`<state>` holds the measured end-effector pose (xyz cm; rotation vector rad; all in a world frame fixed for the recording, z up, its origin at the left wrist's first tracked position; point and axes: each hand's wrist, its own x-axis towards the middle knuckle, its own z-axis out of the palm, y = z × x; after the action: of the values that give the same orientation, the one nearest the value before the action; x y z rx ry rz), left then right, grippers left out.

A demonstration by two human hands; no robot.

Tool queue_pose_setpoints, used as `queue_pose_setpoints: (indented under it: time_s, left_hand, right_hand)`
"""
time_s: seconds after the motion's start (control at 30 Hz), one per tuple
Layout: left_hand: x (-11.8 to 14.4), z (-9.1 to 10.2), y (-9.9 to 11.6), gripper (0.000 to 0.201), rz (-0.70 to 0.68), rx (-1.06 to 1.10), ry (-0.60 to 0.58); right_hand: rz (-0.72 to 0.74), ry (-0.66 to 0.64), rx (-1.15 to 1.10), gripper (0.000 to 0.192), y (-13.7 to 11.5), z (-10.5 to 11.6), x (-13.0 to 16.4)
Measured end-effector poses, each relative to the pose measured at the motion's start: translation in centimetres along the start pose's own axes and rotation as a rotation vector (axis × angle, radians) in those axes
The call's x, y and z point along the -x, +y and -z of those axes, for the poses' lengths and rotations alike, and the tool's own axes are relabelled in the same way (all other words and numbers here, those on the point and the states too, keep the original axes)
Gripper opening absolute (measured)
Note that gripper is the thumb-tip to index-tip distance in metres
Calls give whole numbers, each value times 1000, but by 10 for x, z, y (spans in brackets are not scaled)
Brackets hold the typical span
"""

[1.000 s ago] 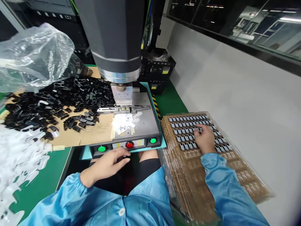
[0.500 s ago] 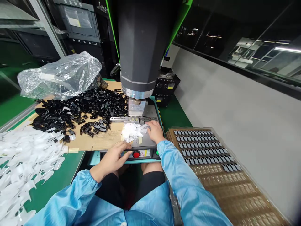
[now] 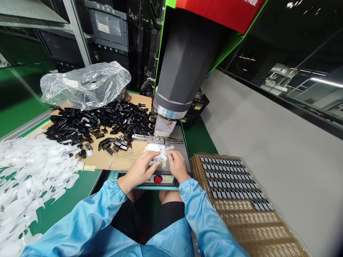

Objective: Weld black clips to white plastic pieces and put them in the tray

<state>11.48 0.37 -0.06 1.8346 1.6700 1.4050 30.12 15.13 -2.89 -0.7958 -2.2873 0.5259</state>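
Left hand [image 3: 140,170] and right hand [image 3: 175,165] both pinched at small white pieces [image 3: 158,150] on the press plate [image 3: 184,151], beside the red button [image 3: 158,179].

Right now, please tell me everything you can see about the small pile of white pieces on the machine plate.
The small pile of white pieces is a loose heap of thin, flat, translucent parts that look like plastic. It lies on the grey metal plate of the machine, just in front of the fixture below the press head. The left hand and the right hand both touch the pile with their fingertips.
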Motion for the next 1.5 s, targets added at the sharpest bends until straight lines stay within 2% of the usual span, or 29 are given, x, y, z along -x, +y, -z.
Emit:
queue_pose_setpoints:
  time_s: [0.13,0.23,0.37,0.5,0.57,0.67,0.83,1.0,1.23,1.37,1.5]
  left_hand:
    - [-13,-4,0,30,-18,89,10]
    - [-13,-4,-5,25,-18,128,0]
    - [-11,-2,-24,24,64,177,80]
    - [-24,6,-48,23,104,82,211]
    - [-38,10,-57,24,65,-18,221]
    - [-61,9,-68,25,-13,-140,191]
    - [-88,-6,-83,20,-54,-267,90]
    - [-92,-15,-88,22,-97,-447,-21]
    - [-90,-16,-81,35,-84,-562,-91]
    - [-85,-16,-76,38,-84,-593,-91]
    - [-84,-17,-72,41,-72,-603,-89]
  right_hand:
    - [30,-83,-116,18,-34,-4,11]
    - [-40,-94,-186,16,-44,-4,10]
    - [-121,-83,-275,22,-41,-5,4]
    - [-115,-15,-150,26,-27,-10,-3]
    - [-124,14,-91,26,-17,-13,-9]
    - [-104,38,-58,31,-5,-16,-22]
    - [-48,71,50,34,9,-15,-44]
    - [-142,52,216,22,13,-17,-55]
    - [-21,89,307,37,8,-32,-67]
    - [-15,-22,407,41,-1,-38,-70]
    - [-41,-161,593,52,-20,-34,-69]
